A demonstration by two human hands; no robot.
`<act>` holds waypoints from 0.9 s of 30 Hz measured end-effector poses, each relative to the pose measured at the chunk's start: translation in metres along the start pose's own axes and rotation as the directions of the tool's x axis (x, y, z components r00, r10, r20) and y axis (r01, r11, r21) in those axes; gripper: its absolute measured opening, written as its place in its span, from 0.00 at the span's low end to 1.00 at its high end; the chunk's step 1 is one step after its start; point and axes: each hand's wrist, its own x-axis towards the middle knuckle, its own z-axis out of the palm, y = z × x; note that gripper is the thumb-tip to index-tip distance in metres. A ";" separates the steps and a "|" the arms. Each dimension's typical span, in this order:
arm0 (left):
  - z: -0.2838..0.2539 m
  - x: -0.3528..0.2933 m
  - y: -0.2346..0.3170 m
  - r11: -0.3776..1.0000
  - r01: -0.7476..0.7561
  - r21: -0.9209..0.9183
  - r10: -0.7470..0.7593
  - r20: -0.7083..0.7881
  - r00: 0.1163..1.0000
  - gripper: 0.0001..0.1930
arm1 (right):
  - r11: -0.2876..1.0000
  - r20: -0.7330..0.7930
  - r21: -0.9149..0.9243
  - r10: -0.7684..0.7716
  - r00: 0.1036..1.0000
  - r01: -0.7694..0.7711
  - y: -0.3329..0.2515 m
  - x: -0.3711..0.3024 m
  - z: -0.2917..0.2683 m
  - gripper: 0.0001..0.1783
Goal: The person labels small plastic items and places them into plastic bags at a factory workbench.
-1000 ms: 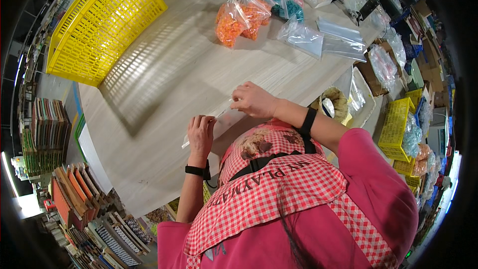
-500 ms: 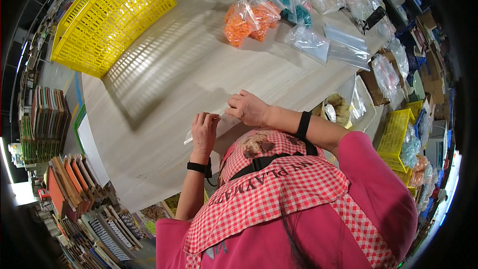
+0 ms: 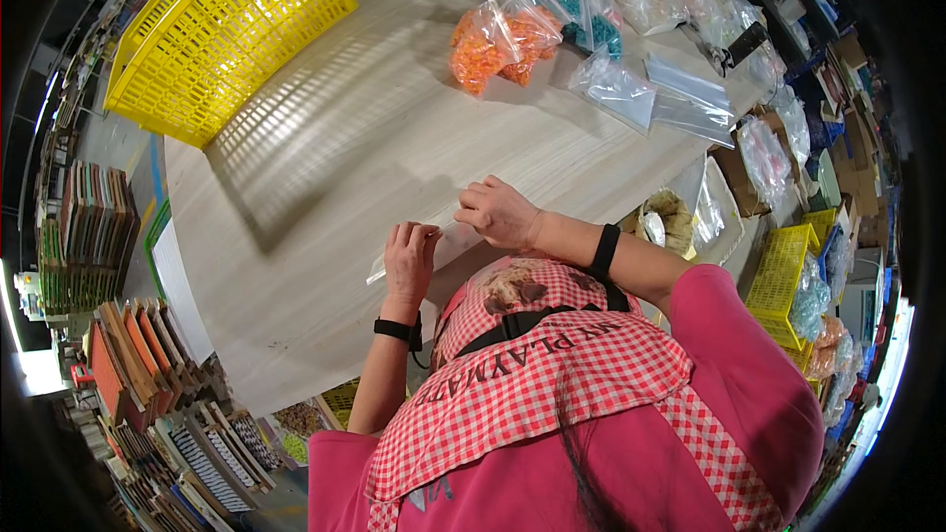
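Note:
A clear plastic bag [image 3: 453, 244] is stretched between my two hands, low over the near part of the table [image 3: 335, 167]. My left hand [image 3: 408, 264] pinches it, with one corner sticking out past the hand's left side. My right hand [image 3: 500, 214] is closed on the bag's other end, a little farther from me. Its fingertips are bent down and partly hidden. I cannot make out anything inside the bag.
Bags of orange pieces [image 3: 483, 51] stand toward the back, beside a bag of teal pieces [image 3: 598, 36]. Flat clear bags [image 3: 687, 99] lie right of them. A yellow basket [image 3: 232, 34] leans at the far left. Yellow crates [image 3: 776, 279] stand beyond the table's right edge.
The whole view has shifted slightly. Both hands keep their grip on the clear bag and show hardly any movement against the table.

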 end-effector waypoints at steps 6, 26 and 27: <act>0.001 -0.001 0.000 1.000 -0.002 0.009 0.002 0.001 1.000 0.04 | 0.998 0.040 0.052 -0.035 0.999 0.033 -0.003 -0.001 0.006 0.07; 0.002 -0.008 -0.006 0.996 0.018 -0.084 -0.019 -0.011 1.000 0.03 | 0.559 0.429 0.694 0.184 0.884 -0.453 0.004 0.016 0.013 0.15; 0.003 -0.008 -0.005 0.995 0.016 -0.095 -0.016 0.001 1.000 0.03 | 0.559 0.429 0.695 0.183 0.885 -0.452 0.002 0.017 0.013 0.15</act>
